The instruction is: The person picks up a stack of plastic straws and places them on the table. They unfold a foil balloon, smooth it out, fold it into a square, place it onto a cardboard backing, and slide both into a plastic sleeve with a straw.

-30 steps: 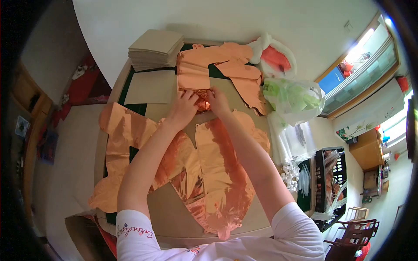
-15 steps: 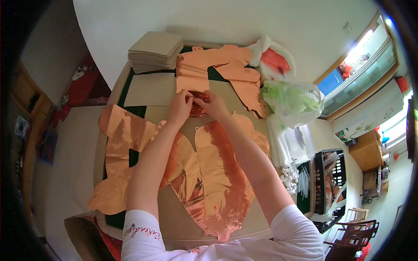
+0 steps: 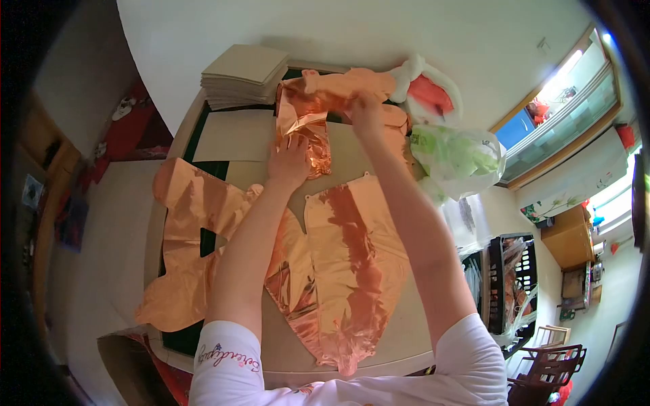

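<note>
Near the table's centre, my left hand (image 3: 289, 161) rests with fingers spread on the lower end of a rose-gold foil piece (image 3: 303, 118). Farther back and to the right, my right hand (image 3: 366, 111) is at the foil's far part; its fingers are blurred. Closer to me lies a large flat foil piece (image 3: 355, 271) with a pointed near end. Another foil shape (image 3: 186, 237) with rounded ends lies at the left, partly behind my left forearm.
A stack of grey-beige boards (image 3: 244, 78) stands at the back left, with a flat board (image 3: 233, 135) before it. Right of the foil are a white-and-red fluffy item (image 3: 430, 93), a plastic bag (image 3: 457, 157) and a black crate (image 3: 518, 284).
My hands were together at the foil's lower end. My right hand has moved up and right; my left hand has flattened onto the foil, which now looks more creased and spread.
</note>
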### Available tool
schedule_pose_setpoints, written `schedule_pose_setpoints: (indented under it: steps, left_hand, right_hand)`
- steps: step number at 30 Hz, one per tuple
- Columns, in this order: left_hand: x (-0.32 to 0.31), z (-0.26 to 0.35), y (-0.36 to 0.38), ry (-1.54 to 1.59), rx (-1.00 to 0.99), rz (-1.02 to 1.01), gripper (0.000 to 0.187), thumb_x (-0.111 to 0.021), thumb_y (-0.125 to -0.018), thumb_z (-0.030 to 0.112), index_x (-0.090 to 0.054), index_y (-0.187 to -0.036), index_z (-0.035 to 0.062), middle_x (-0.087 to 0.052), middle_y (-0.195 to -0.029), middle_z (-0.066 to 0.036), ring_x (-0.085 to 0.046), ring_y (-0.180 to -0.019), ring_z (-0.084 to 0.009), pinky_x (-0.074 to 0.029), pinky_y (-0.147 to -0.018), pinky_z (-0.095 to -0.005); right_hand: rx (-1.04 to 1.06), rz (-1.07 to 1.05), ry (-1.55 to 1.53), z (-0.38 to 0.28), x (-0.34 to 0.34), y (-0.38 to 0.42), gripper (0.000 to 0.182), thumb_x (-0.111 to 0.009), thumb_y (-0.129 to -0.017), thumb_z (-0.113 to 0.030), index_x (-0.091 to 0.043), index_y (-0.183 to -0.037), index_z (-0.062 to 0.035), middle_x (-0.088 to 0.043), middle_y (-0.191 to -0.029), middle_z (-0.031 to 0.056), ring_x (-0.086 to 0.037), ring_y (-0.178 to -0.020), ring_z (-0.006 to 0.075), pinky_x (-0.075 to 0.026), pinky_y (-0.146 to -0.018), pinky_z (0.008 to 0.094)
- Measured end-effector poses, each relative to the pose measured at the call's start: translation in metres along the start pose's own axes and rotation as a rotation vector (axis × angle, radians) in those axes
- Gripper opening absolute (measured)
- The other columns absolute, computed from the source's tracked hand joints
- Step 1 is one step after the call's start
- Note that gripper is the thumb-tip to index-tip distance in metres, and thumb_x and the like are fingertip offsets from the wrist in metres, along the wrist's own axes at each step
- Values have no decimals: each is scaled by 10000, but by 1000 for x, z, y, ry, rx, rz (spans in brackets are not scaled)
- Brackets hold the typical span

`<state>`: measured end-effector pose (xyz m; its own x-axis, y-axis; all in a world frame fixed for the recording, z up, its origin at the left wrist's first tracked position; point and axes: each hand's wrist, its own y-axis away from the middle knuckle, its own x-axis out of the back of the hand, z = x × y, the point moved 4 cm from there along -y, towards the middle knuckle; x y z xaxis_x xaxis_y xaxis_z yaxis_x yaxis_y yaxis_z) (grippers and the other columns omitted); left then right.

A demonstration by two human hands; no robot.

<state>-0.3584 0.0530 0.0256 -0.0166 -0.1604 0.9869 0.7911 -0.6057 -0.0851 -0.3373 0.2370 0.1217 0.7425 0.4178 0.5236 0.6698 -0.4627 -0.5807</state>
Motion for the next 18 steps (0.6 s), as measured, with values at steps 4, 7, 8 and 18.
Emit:
schedule_pose_setpoints:
  steps: [4, 7, 8, 18]
  left_hand:
    - [-3, 2, -3, 38, 5, -5, 520, -422, -942, 312, -339, -1431, 154, -360, -1448, -70, -278, -1371, -231, -209, -1107, -562]
    - [-7, 1, -8, 6, -4, 20, 547, -431, -939, 320, -304, -1448, 164, -376, -1436, -78, -300, -1359, -237, -218, -1101, -564]
    - [-10, -1, -9, -2, -10, 35, 561, -434, -938, 323, -285, -1457, 170, -380, -1433, -82, -308, -1356, -238, -220, -1100, -565]
    - [27, 6, -27, -7, 44, 37, 744, -556, -875, 339, -175, -1497, 194, -461, -1384, -78, -407, -1299, -255, -220, -1084, -594]
  right_hand:
    - [-15, 195, -521, -67, 67, -28, 241, -477, -930, -101, -595, -1089, 37, -659, -960, 140, -642, -935, 203, -504, -827, 305]
    - [34, 186, -644, -79, 84, -37, 221, -473, -937, -72, -595, -1075, 49, -637, -986, 112, -619, -949, 178, -500, -861, 289]
    - [108, 286, -727, -84, 98, -40, 208, -479, -933, -60, -607, -1064, 40, -631, -953, 87, -612, -904, 152, -505, -830, 282]
    - [643, 782, 421, -157, 264, -9, 210, -548, -918, -140, -657, -1010, 14, -675, -980, 144, -639, -925, 256, -494, -855, 361]
